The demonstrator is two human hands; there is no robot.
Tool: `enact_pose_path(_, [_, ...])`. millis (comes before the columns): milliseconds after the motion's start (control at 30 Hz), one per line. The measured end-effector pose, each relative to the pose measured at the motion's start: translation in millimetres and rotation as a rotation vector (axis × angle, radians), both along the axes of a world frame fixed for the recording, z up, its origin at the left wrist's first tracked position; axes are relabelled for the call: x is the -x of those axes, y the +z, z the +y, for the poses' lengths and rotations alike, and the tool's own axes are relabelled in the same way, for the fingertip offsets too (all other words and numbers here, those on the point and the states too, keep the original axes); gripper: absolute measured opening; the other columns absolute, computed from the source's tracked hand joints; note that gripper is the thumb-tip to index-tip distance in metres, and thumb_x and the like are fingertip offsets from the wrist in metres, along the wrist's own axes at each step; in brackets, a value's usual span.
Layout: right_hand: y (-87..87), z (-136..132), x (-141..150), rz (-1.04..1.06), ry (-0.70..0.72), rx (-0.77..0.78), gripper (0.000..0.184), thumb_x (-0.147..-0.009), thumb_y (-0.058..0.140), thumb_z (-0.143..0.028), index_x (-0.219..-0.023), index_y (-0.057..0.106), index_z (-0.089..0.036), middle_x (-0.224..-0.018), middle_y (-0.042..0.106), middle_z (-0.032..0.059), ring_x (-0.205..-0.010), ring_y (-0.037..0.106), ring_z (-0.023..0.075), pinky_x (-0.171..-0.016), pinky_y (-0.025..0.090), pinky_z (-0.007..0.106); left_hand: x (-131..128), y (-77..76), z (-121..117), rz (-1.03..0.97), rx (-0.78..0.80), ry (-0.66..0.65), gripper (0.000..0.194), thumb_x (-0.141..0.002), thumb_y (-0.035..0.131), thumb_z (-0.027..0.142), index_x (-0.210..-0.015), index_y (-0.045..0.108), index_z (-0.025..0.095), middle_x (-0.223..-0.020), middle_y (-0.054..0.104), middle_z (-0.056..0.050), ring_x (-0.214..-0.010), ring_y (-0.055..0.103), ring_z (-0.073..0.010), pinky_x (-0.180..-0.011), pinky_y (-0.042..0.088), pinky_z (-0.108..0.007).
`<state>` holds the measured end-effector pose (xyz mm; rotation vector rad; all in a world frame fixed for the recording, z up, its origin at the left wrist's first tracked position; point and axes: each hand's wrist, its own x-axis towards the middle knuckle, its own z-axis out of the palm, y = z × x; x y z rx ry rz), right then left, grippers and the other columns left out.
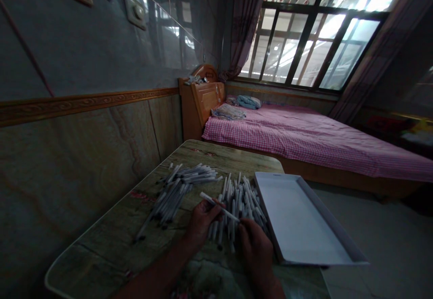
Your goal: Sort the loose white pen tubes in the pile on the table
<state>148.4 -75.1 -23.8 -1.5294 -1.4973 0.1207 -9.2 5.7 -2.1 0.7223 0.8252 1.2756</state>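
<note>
My left hand point(203, 221) is shut on a slim white pen point(219, 207), which lies across the fingers and points to the right. My right hand point(255, 254) sits just beyond the table's near part, with its fingers at the edge of a loose heap of white pens point(237, 213). Its fingertips are partly hidden, and I cannot tell whether they hold a pen. A second heap of the same black-tipped pens point(179, 190) lies to the left. A shallow white tray point(297, 218) stands to the right of the heaps, and its inside shows nothing in it.
The marble-patterned table point(223, 154) stands against a tiled wall point(84, 163) on the left. Its right edge drops to a tiled floor point(382, 245). Beyond it stands a bed point(297, 141) with a pink checked sheet, below a bright window point(307, 37).
</note>
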Motion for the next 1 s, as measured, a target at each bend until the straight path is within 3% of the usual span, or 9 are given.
enact_pose_path(133, [2.9,0.0,-0.4,0.03,-0.001,0.045,0.035,-0.098,0.041,-0.044,-0.1,0.07,-0.023,-0.088,0.074,0.0033,-0.078,0.07,0.0166,-0.069,0.052,0.023,0.3,-3.1,1.6,0.005,-0.007,-0.002,0.048,-0.044,0.092,0.043,-0.073,0.066,0.015,-0.07,0.075,-0.003,-0.053,0.063,-0.013,-0.05,0.049,-0.023])
enact_pose_path(300, [4.1,2.0,-1.2,0.025,-0.027,0.051,0.038,-0.096,0.042,-0.048,-0.084,0.069,-0.024,-0.077,0.072,0.0025,-0.068,0.068,0.0169,-0.063,0.05,0.024,0.0,-1.4,3.4,0.033,0.004,0.007,0.05,-0.04,0.093,0.044,-0.07,0.065,0.015,-0.067,0.075,-0.003,-0.051,0.062,-0.0129,-0.048,0.049,-0.023])
enact_pose_path(500, [6.9,-0.4,-0.1,0.068,-0.005,0.083,0.035,-0.095,0.044,-0.047,-0.099,0.069,-0.023,-0.082,0.073,0.0023,-0.069,0.069,0.0165,-0.062,0.05,0.023,0.4,2.5,1.7,0.028,0.002,0.014,0.051,-0.039,0.094,0.044,-0.07,0.065,0.015,-0.067,0.075,-0.002,-0.051,0.063,-0.0132,-0.049,0.05,-0.024])
enact_pose_path(600, [9.0,-0.1,0.5,0.039,-0.009,0.086,0.039,-0.097,0.038,-0.046,-0.086,0.069,-0.024,-0.075,0.072,0.0017,-0.065,0.068,0.0164,-0.059,0.049,0.023,0.5,0.8,1.6,0.018,0.014,0.006,0.051,-0.038,0.094,0.043,-0.07,0.064,0.015,-0.067,0.075,-0.002,-0.051,0.063,-0.0133,-0.048,0.05,-0.023])
enact_pose_path(767, [5.1,1.4,-0.7,0.037,-0.008,0.012,0.03,-0.092,0.049,-0.044,-0.087,0.07,-0.022,-0.08,0.072,0.0031,-0.072,0.069,0.0166,-0.066,0.051,0.023,-0.4,-1.9,2.8,0.007,0.009,0.006,0.052,-0.039,0.094,0.045,-0.07,0.065,0.015,-0.067,0.074,-0.002,-0.05,0.062,-0.0127,-0.047,0.049,-0.023])
enact_pose_path(1000, [3.1,0.4,-2.6,0.026,-0.028,-0.022,0.025,-0.09,0.053,-0.037,-0.094,0.07,-0.021,-0.084,0.073,0.0035,-0.073,0.069,0.0159,-0.067,0.052,0.023,7.6,4.1,8.4,0.019,0.012,0.137,0.052,-0.043,0.091,0.052,-0.068,0.063,0.015,-0.059,0.068,0.001,-0.053,0.062,-0.0128,-0.05,0.048,-0.022])
